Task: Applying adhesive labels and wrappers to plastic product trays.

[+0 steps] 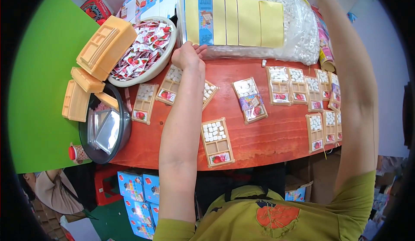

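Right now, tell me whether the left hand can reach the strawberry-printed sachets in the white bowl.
Probably yes: the left hand is close beside the white bowl, whose open top leaves many strawberry-printed sachets uncovered; only the rim seems to lie between.

Red table [276, 141] (glossy), tan trays [217, 143], white basin [147, 74]

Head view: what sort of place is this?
Probably a small hand-packing workshop for sweets: a big clear bag of white marshmallow-like pieces, a bowl heaped with strawberry-pictured sachets, and several filled tan trays on a red table.
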`<state>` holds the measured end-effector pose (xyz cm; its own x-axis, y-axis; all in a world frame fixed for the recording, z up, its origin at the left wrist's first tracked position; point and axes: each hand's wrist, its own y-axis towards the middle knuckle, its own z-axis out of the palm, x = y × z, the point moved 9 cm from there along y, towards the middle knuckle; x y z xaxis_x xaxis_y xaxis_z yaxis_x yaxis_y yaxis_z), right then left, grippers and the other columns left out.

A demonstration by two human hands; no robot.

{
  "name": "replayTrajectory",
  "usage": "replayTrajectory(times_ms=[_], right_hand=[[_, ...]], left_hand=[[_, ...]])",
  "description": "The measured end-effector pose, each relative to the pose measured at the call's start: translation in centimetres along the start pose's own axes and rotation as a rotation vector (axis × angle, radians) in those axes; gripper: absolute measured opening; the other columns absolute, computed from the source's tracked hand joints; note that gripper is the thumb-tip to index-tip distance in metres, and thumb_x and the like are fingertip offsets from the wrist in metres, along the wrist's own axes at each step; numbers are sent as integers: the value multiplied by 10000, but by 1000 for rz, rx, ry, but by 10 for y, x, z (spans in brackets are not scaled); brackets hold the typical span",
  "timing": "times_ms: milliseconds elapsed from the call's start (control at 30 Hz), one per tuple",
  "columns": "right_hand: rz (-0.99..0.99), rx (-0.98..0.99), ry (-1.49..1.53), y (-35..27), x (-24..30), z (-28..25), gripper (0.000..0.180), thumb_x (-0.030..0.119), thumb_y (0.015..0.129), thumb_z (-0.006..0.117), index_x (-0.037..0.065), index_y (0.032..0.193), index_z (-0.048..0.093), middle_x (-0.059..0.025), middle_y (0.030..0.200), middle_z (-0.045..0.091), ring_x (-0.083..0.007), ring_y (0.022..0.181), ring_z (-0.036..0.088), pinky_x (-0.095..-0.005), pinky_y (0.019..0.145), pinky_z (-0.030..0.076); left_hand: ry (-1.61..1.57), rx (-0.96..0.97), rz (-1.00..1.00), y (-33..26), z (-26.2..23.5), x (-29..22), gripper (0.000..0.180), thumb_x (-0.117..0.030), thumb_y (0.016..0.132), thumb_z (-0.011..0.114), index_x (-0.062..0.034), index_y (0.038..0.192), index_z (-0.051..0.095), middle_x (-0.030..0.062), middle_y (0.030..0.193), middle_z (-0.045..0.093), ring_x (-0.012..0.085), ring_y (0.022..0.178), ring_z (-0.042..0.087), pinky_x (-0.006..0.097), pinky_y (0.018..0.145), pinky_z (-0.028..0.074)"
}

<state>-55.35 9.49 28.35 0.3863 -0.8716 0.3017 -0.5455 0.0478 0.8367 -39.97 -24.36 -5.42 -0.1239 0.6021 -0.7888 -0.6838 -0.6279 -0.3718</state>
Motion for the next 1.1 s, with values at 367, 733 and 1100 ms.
replayTrajectory(times_ms=[367,733,1100], right_hand=[[-415,176,214,-229,134,-156,148,98,788,693,28,879,601,-107,865,650,-272,780,633,-385,731,486],[-323,454,604,-412,202,-199,323,85,690,755,85,994,647,-72,1085,599,-274,1015,569,-417,921,403],[722,1116,1400,-479,130,-133,812,718,956,311,24,1299,554,-104,1158,631,-167,1042,612,-315,891,494]], left_hand=[[-46,478,66,-159,-15,-25,245,-101,968,598,56,1099,463,160,1024,635,247,893,683,309,779,563],[61,473,33,-288,-129,-22,203,-167,1027,515,8,1077,604,105,991,691,164,896,672,291,818,538],[476,809,-209,-329,-189,-9,198,-152,1001,552,26,1048,624,104,847,696,169,731,684,279,693,537]])
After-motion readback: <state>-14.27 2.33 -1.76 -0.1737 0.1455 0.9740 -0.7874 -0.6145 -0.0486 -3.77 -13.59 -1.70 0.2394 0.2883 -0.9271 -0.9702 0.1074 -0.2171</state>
